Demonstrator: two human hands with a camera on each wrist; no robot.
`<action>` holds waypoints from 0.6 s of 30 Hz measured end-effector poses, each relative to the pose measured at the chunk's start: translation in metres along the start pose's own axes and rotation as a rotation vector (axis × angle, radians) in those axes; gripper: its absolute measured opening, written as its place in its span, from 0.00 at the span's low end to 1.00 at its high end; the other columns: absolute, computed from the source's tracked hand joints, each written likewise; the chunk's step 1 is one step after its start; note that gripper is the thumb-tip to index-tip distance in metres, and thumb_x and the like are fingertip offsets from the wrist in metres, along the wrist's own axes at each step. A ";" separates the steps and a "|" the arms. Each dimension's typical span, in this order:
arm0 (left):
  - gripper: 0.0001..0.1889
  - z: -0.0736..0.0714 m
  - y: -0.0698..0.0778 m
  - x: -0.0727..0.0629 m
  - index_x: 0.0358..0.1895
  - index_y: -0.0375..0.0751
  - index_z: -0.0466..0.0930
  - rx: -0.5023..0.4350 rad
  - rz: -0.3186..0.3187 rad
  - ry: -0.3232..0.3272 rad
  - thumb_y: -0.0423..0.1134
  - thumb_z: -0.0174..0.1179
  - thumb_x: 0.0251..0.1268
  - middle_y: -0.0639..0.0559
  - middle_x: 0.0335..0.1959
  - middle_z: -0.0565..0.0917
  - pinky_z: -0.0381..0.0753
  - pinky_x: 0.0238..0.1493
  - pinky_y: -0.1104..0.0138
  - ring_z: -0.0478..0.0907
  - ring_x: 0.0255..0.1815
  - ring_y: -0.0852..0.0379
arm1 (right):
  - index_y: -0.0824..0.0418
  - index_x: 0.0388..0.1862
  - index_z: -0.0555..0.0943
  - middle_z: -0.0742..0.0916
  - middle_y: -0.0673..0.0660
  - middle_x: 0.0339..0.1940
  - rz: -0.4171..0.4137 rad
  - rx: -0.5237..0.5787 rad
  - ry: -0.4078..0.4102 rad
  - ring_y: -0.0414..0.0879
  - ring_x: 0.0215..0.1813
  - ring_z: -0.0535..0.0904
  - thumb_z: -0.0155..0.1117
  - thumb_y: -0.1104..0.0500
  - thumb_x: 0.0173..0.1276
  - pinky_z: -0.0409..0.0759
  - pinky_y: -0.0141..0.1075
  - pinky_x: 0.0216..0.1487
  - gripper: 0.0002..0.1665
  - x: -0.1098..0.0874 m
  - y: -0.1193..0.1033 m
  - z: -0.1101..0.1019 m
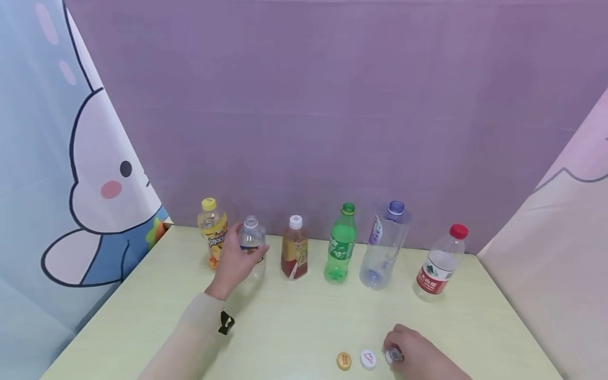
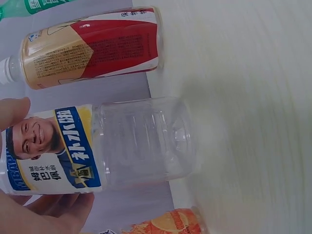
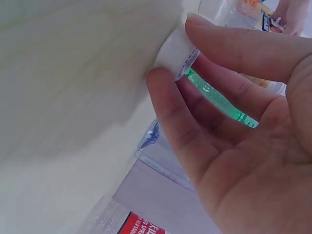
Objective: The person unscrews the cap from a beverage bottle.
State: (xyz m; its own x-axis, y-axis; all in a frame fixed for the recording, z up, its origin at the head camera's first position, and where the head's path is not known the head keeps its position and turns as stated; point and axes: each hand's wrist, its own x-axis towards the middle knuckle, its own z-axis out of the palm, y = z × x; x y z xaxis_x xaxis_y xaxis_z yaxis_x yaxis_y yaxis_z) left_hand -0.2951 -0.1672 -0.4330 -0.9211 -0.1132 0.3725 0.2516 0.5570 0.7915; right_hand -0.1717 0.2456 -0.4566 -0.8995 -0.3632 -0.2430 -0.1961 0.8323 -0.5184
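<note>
We take the green bottle as landmark: well to its left, the left hand grips an uncapped clear bottle, seemingly to steady it, while in front and to its right the right hand pinches a white cap by its side, probably to leave its faces free. We find the clear bottle's neck cut off in the left wrist view and the cap's print too oblique to read.

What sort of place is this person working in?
Probably a screened-off indoor work area, though the wider room is not shown: a purple backdrop hangs behind the pale table, a cartoon-printed sheet hangs at the left, and plastic bottles stand in a rough row.
</note>
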 end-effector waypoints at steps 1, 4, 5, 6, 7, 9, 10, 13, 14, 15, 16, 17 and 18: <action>0.48 0.000 -0.001 0.000 0.77 0.35 0.52 0.002 -0.005 0.000 0.48 0.72 0.62 0.34 0.68 0.67 0.70 0.66 0.41 0.67 0.68 0.36 | 0.50 0.37 0.85 0.78 0.46 0.34 -0.004 -0.006 0.002 0.45 0.37 0.75 0.74 0.64 0.59 0.82 0.45 0.44 0.11 0.000 0.000 0.000; 0.48 0.001 -0.003 0.002 0.77 0.34 0.52 0.014 -0.010 -0.001 0.48 0.71 0.63 0.34 0.69 0.66 0.69 0.67 0.41 0.67 0.69 0.36 | 0.50 0.37 0.85 0.78 0.46 0.34 -0.006 -0.012 0.004 0.45 0.37 0.74 0.75 0.64 0.59 0.82 0.43 0.44 0.11 0.000 0.000 0.000; 0.48 0.001 -0.004 0.002 0.77 0.34 0.51 0.016 -0.010 -0.001 0.48 0.71 0.63 0.33 0.70 0.66 0.69 0.67 0.41 0.67 0.69 0.36 | 0.50 0.37 0.85 0.78 0.46 0.34 -0.010 -0.017 0.007 0.45 0.37 0.74 0.75 0.64 0.59 0.81 0.43 0.43 0.11 0.000 0.000 0.000; 0.48 0.001 -0.004 0.003 0.77 0.34 0.51 0.019 -0.008 -0.001 0.48 0.71 0.64 0.33 0.70 0.66 0.69 0.67 0.41 0.66 0.69 0.36 | 0.50 0.37 0.85 0.78 0.46 0.34 -0.011 -0.022 0.007 0.44 0.37 0.74 0.75 0.64 0.59 0.81 0.42 0.43 0.11 0.000 0.000 0.000; 0.48 0.002 -0.004 0.004 0.78 0.34 0.51 0.020 -0.010 0.000 0.48 0.71 0.64 0.34 0.70 0.66 0.69 0.67 0.41 0.67 0.70 0.36 | 0.50 0.37 0.85 0.78 0.46 0.34 -0.013 -0.025 0.007 0.44 0.37 0.74 0.75 0.64 0.59 0.81 0.42 0.43 0.11 0.000 0.000 0.000; 0.48 0.002 -0.004 0.005 0.78 0.34 0.51 0.026 -0.009 -0.003 0.47 0.72 0.64 0.33 0.70 0.66 0.69 0.67 0.41 0.67 0.70 0.36 | 0.50 0.36 0.85 0.78 0.46 0.34 -0.019 -0.034 0.010 0.45 0.37 0.74 0.75 0.64 0.58 0.81 0.42 0.43 0.11 0.000 0.000 0.001; 0.48 0.002 -0.004 0.006 0.78 0.34 0.51 0.030 -0.008 -0.004 0.47 0.72 0.63 0.33 0.70 0.67 0.69 0.67 0.41 0.67 0.69 0.35 | 0.50 0.36 0.84 0.77 0.46 0.34 -0.023 -0.041 0.014 0.44 0.37 0.73 0.76 0.64 0.58 0.81 0.42 0.43 0.11 0.000 0.000 0.001; 0.48 0.001 -0.003 0.007 0.78 0.33 0.51 0.045 -0.014 -0.011 0.47 0.72 0.63 0.32 0.70 0.67 0.69 0.67 0.40 0.68 0.69 0.34 | 0.50 0.36 0.84 0.77 0.46 0.34 -0.026 -0.051 0.015 0.44 0.37 0.73 0.76 0.64 0.58 0.81 0.42 0.43 0.12 -0.001 0.000 0.001; 0.49 0.000 -0.003 0.007 0.78 0.33 0.51 0.050 -0.018 -0.011 0.47 0.72 0.63 0.32 0.70 0.68 0.69 0.67 0.40 0.68 0.69 0.34 | 0.50 0.36 0.84 0.77 0.46 0.34 -0.026 -0.056 0.015 0.44 0.37 0.73 0.75 0.64 0.58 0.81 0.42 0.43 0.12 -0.001 0.000 0.001; 0.49 0.000 -0.003 0.008 0.78 0.33 0.51 0.055 -0.024 -0.009 0.47 0.72 0.62 0.31 0.70 0.68 0.69 0.67 0.40 0.68 0.69 0.33 | 0.50 0.36 0.85 0.77 0.46 0.33 -0.025 -0.057 0.015 0.44 0.37 0.73 0.75 0.64 0.58 0.81 0.43 0.43 0.12 -0.001 0.000 0.001; 0.49 -0.001 -0.002 0.008 0.78 0.33 0.51 0.055 -0.033 -0.007 0.47 0.73 0.62 0.31 0.70 0.68 0.69 0.66 0.40 0.68 0.69 0.33 | 0.49 0.36 0.85 0.77 0.45 0.33 -0.027 -0.063 0.013 0.44 0.37 0.73 0.75 0.64 0.58 0.81 0.43 0.43 0.12 -0.001 0.000 0.001; 0.49 -0.001 -0.002 0.008 0.78 0.34 0.51 0.059 -0.041 -0.005 0.47 0.73 0.62 0.31 0.70 0.68 0.69 0.66 0.40 0.68 0.69 0.33 | 0.49 0.36 0.85 0.77 0.45 0.33 -0.026 -0.062 0.012 0.44 0.37 0.73 0.75 0.64 0.58 0.81 0.43 0.43 0.12 -0.001 0.000 0.002; 0.50 -0.001 -0.002 0.008 0.78 0.34 0.50 0.061 -0.044 -0.003 0.47 0.73 0.62 0.31 0.70 0.68 0.69 0.66 0.40 0.68 0.69 0.32 | 0.49 0.36 0.85 0.77 0.45 0.33 -0.027 -0.069 0.012 0.43 0.37 0.73 0.75 0.64 0.58 0.81 0.43 0.43 0.12 -0.001 0.000 0.002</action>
State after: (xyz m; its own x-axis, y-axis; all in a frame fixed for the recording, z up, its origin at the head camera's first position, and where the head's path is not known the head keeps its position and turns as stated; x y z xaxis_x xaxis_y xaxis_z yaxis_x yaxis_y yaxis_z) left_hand -0.3027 -0.1705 -0.4314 -0.9317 -0.1363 0.3366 0.1925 0.6007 0.7760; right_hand -0.1702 0.2448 -0.4577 -0.8982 -0.3808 -0.2194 -0.2462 0.8496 -0.4665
